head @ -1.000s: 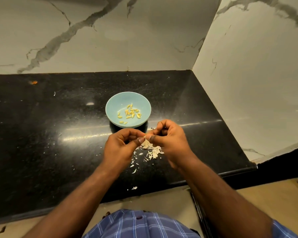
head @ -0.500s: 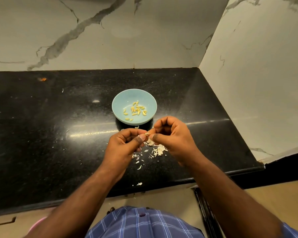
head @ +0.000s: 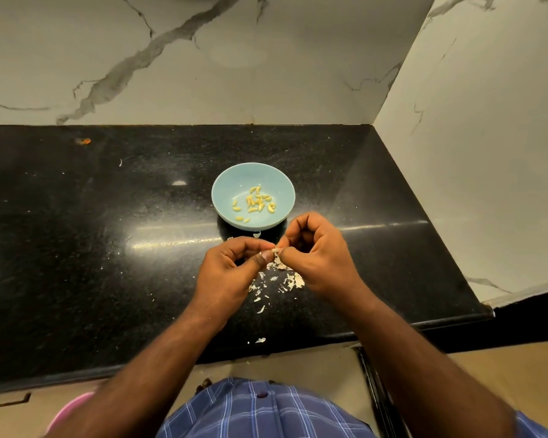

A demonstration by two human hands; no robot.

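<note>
A tiny seed [head: 276, 250] sits between both hands, just above the table [head: 108, 241]. The left hand [head: 231, 273] and the right hand [head: 317, 260] each pinch it with curled fingers, thumbs almost touching. Right under it lie bits of shell [head: 293, 279]. The blue bowl [head: 228, 181] of peeled seeds [head: 257, 202] is just past the hands, straight ahead. The right hand is a little nearer, so it could best drop the seed in. Which way the seed points is too small to see.

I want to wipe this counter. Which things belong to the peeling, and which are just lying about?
In the job: left hand and right hand pinching the seed; blue bowl; peeled kernels in it; husk scraps.
Lying about: orange speck far left; lone flake at the edge of the counter.
</note>
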